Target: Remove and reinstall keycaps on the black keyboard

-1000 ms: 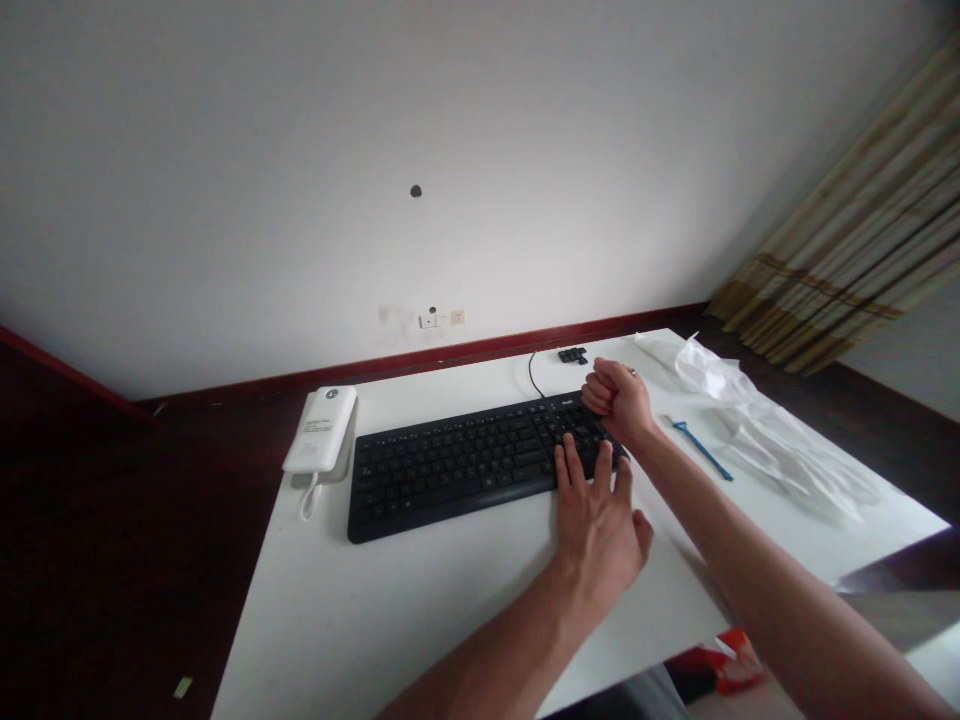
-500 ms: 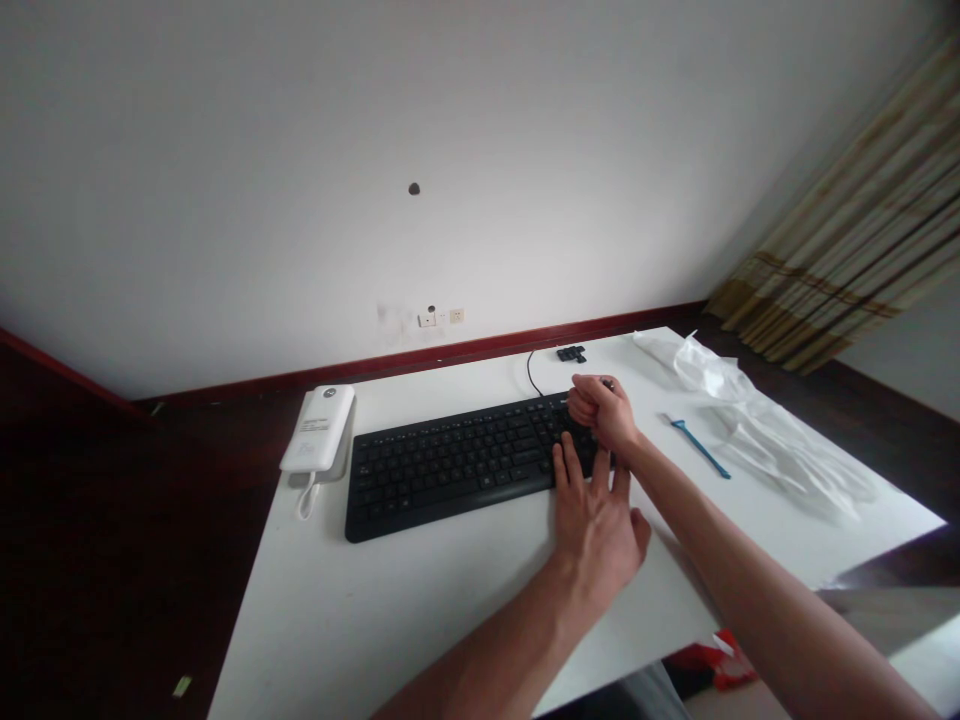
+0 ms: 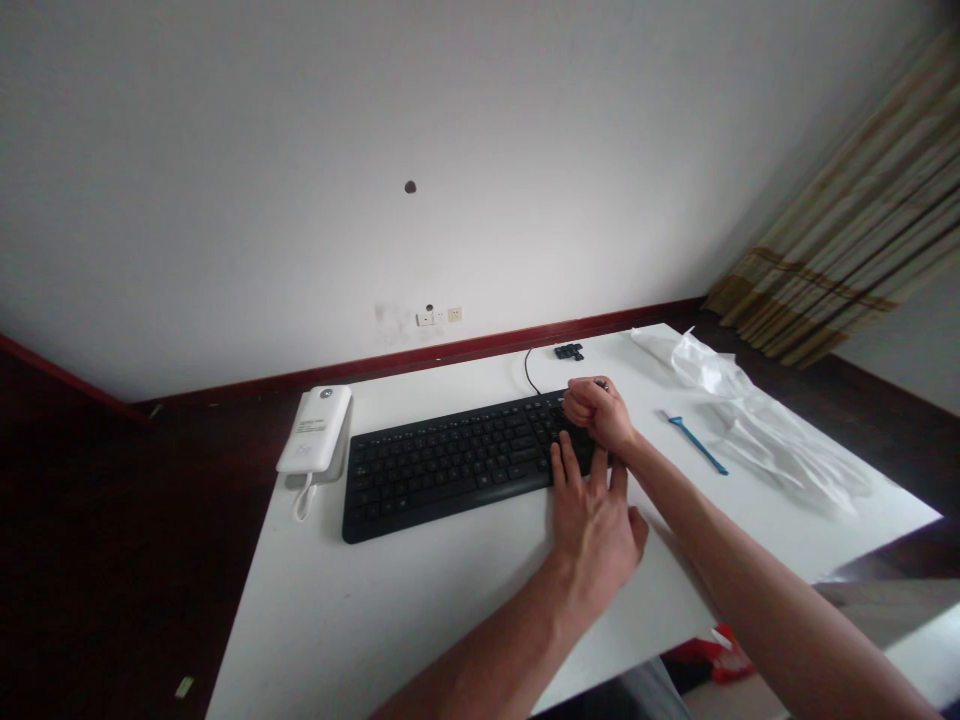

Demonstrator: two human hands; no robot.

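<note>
A black keyboard [image 3: 450, 465] lies on the white table [image 3: 450, 600]. My left hand [image 3: 596, 530] rests with spread fingers on the keyboard's right end and the table before it. Above the number pad, my right hand [image 3: 600, 412] is closed in a fist around something thin and dark, whose tip shows at the top of the fist; the rest is hidden. Several loose black keycaps [image 3: 568, 352] lie behind the keyboard, by its cable.
A white power bank [image 3: 315, 430] with a short cable lies left of the keyboard. To the right are a blue brush [image 3: 699, 446] and crumpled clear plastic bags [image 3: 787, 450]. A wall with sockets [image 3: 440, 317] stands behind the table.
Both hands keep nearly the same place and pose. The whole view has shifted very slightly, and the right fist sits a touch further left.
</note>
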